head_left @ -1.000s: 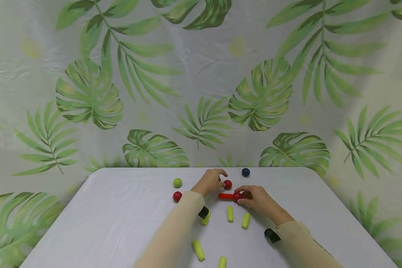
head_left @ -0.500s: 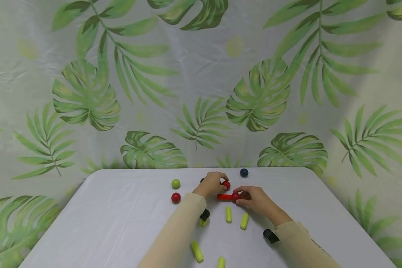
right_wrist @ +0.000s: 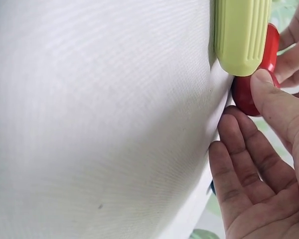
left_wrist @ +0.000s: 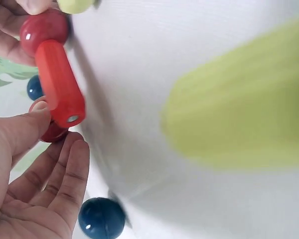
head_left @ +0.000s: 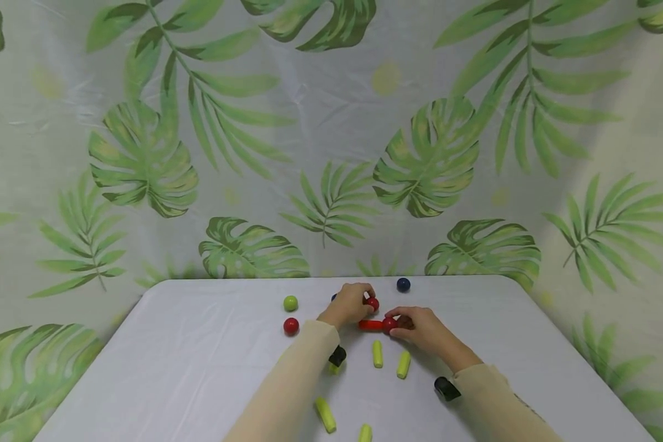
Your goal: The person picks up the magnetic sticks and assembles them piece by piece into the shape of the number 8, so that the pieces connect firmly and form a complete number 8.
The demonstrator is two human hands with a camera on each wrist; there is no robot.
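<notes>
My left hand (head_left: pixel 347 306) holds a glossy red ball (head_left: pixel 372 304) between thumb and fingertips near the back of the table. My right hand (head_left: pixel 426 330) pinches a second red ball (head_left: pixel 389 325), just nearer to me. From this second ball a red rod (head_left: pixel 371 326) points left, its end touching the ball. Seen from the left wrist, the rod (left_wrist: pixel 61 84) shows a small metal disc in its free end, which overlaps the ball (left_wrist: pixel 55 133) in my left hand. In the right wrist view, thumb and fingers partly cover the right hand's ball (right_wrist: pixel 245 97).
Several yellow-green rods (head_left: pixel 377 354) lie in front of the hands. A green ball (head_left: pixel 290 303) and another red ball (head_left: pixel 291 326) rest to the left. One dark blue ball (head_left: pixel 403 285) sits at the back edge; another (head_left: pixel 334 297) peeks out behind my left hand.
My left hand's fingers have come down and closed round the far red ball. My right hand keeps its hold on the ball with the rod. The head view has shifted slightly.
</notes>
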